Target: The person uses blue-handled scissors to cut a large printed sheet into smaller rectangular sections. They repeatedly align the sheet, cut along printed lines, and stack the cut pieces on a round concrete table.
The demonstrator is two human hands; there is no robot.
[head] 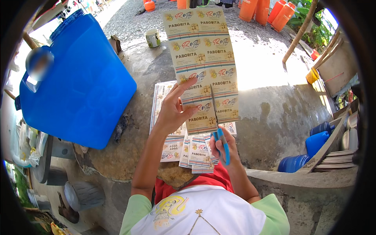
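Observation:
A long printed label sheet (202, 67), two labels wide, is held up over the stone table by my left hand (179, 108), fingers on its face and left edge. My right hand (224, 147) grips blue-and-grey-handled scissors (219, 138). Their blades lie along the line between the two label columns, in the sheet's lower half; how far the paper is cut is hard to tell. Beneath my left hand lies a stack of uncut label sheets (160, 100). Loose cut labels (199, 152) overlap near the table's front edge.
A large blue plastic jug (79, 79) stands at the left on the stone table (138, 158). A patterned mug (152, 38) sits beyond it. Blue containers (317, 142) are at the right behind a concrete ledge (293, 177). Orange gas cylinders (261, 11) stand farther back.

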